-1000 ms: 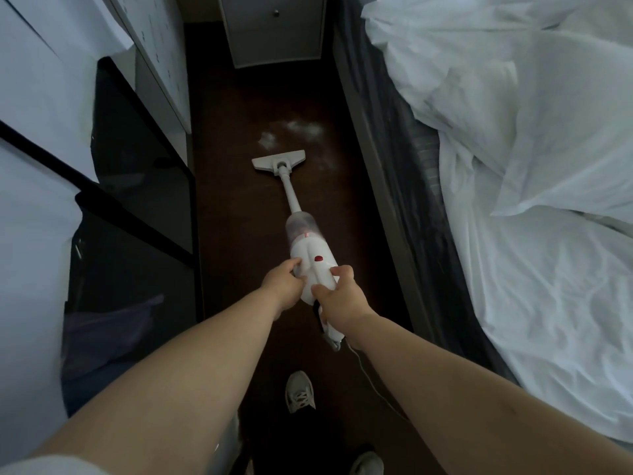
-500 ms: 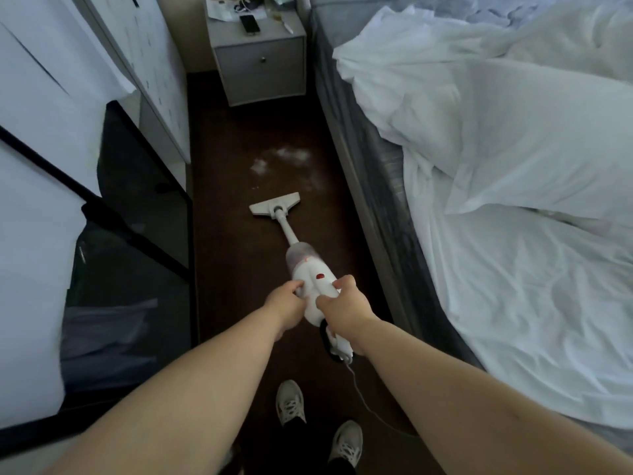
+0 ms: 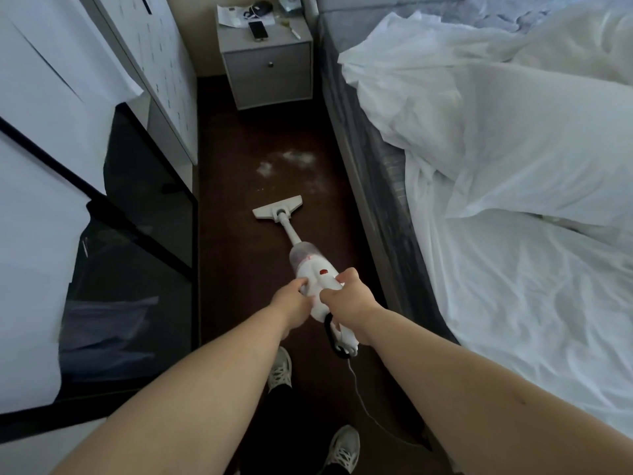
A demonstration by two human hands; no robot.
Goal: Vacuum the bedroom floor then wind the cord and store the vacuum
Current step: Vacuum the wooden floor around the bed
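Vacuum body clasped by left hand and right hand.

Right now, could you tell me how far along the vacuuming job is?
Early. Both hands, left hand and right hand, grip the vacuum; its head sits short of the white dust on the floor. That patch remains, and the cord trails unwound, so winding and storing are left.

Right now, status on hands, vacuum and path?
Left hand and right hand grip the stick vacuum. Floor head short of white dust patch. Cord trails by shoes.
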